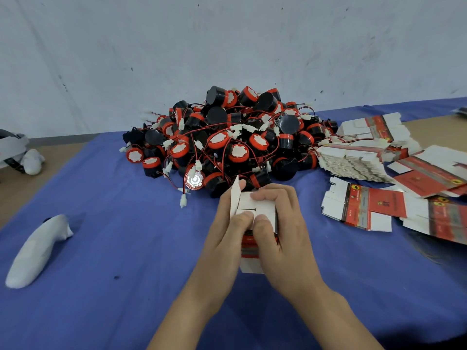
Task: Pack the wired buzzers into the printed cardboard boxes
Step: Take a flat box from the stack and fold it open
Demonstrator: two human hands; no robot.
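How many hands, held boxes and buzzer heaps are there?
Hands: 2, left hand and right hand
Boxes held: 1, the box
Heaps: 1, the buzzer heap
Total: 4

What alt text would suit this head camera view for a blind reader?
A person's left hand and right hand press the white flaps of a printed cardboard box over a blue cloth. Behind lies a heap of wired buzzers; flat unfolded boxes lie to the right.
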